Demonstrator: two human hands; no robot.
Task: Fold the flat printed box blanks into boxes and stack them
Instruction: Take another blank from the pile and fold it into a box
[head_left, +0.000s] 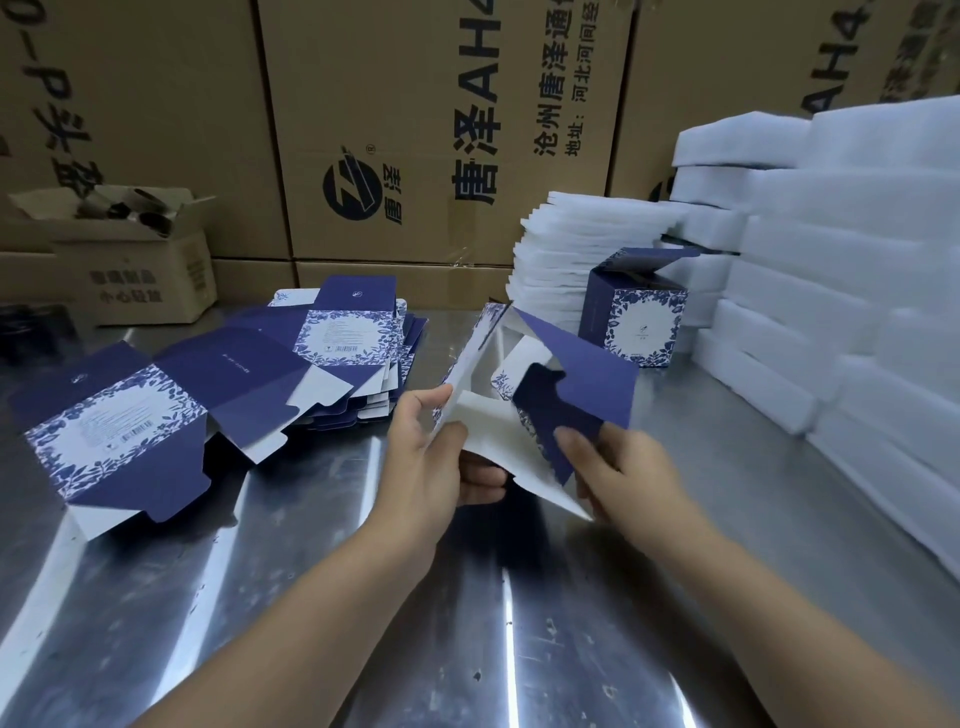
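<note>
You held a half-opened box blank (587, 384) over the middle of the counter (311, 597). Your left grip (431, 457) pinched its white inner flap between thumb and fingers, and your right grip (623, 473) was closed on the blue flap at its near edge. A pile of flat blanks (353, 338) lay on the counter to your left, and one folded box (636, 317) stood upright beyond your hands, just beside the stacks of white foam (857, 260).

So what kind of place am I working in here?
Probably a packing station in a warehouse or factory: large shipping cartons stacked behind the steel table, stacks of white foam pads at right, flat box blanks piled at left.
</note>
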